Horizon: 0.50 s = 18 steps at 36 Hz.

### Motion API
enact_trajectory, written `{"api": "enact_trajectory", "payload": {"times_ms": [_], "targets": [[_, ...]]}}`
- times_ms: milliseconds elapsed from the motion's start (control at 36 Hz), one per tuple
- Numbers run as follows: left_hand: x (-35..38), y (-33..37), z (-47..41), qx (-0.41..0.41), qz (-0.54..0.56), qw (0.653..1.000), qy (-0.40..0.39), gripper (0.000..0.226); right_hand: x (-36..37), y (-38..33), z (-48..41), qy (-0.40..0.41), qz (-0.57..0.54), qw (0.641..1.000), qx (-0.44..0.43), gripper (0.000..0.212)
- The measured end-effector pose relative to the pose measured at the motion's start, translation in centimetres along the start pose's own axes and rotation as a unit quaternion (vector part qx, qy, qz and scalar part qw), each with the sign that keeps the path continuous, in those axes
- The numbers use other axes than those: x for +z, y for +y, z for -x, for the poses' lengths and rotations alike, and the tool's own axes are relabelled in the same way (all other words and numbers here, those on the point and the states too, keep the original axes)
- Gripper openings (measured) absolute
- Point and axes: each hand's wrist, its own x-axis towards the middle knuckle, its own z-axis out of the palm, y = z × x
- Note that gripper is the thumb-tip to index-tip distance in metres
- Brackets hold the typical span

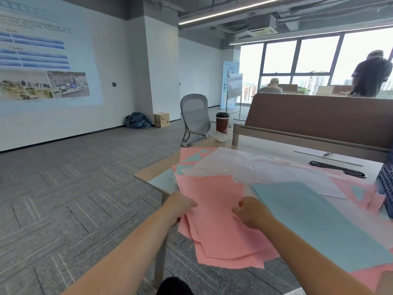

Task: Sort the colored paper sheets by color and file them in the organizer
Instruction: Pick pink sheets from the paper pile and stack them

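Holding a fanned stack of pink sheets (219,231) in both hands, low and near, partly over the near left corner of the table (148,173) and partly out over the carpet. Gripping its left edge with the left hand (180,206), thumb on top, fingers tucked underneath. Pinching its right side with the right hand (251,211), fingers curled in, thumb down on the top sheet. Sheet corners splayed at the near end, not squared up. Just right of the stack, touching it, a large blue sheet (314,220) flat on the table, with more pink showing under its near edge. Farther back, a loose overlapping spread of white sheets (234,162), plus pink and blue ones poking out at the far left and along the right side. At the right edge of the view, a slice of a dark mesh container (386,188), cut off by the frame, standing among the scattered paper. Beyond the spread, a long black flat object (338,168), too blurred to name, lying near a thin metal strip. At the far left end of the table, a red paper cup (222,124) with a dark lid, upright, beside a brown partition (319,116) along the far side. Behind the cup, on the floor, a grey mesh chair (194,116). Against the far wall, a cardboard box (161,119) and a crumpled blue bundle (137,120), side by side. On the left wall, a projected slide (42,60). Far right, by the windows, two people, one seated and one standing.
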Motion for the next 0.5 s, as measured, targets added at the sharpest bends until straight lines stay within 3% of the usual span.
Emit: {"api": "enact_trajectory", "payload": {"times_ms": [56, 139, 250, 333, 389, 444, 500], "targets": [[0.4, -0.5, -0.1, 0.019, -0.028, 0.999, -0.004, 0.027, 0.0, -0.5, 0.1, 0.005, 0.008, 1.0, -0.002, 0.035], [0.7, -0.7, -0.4, 0.071, -0.008, 0.997, 0.017, 0.039, -0.3, -0.6, 0.0, 0.023, -0.013, 1.0, 0.013, 0.045], [-0.4, 0.2, 0.0, 0.15, 0.024, 0.988, 0.038, 0.043, -1.2, 0.0, 0.1, 0.096, -0.13, 0.985, 0.058, 0.058], [-1.8, 1.3, 0.5, 0.195, 0.07, 0.978, 0.03, 0.044, -2.4, 0.7, -0.3, 0.126, -0.324, 0.934, 0.081, 0.07], [-2.8, 2.1, 0.5, 0.223, 0.104, 0.969, 0.027, 0.038, -3.5, 1.3, -0.7, 0.071, -0.486, 0.868, 0.072, 0.078], [-3.6, 3.1, 0.7, 0.244, 0.153, 0.958, 0.014, 0.031, -5.2, 1.4, -0.5, -0.001, -0.588, 0.809, 0.03, 0.057], [-4.2, 4.3, 0.4, 0.253, 0.182, 0.95, 0.013, 0.026, -7.3, 1.0, -0.4, -0.011, -0.596, 0.803, -0.031, 0.041]]}}
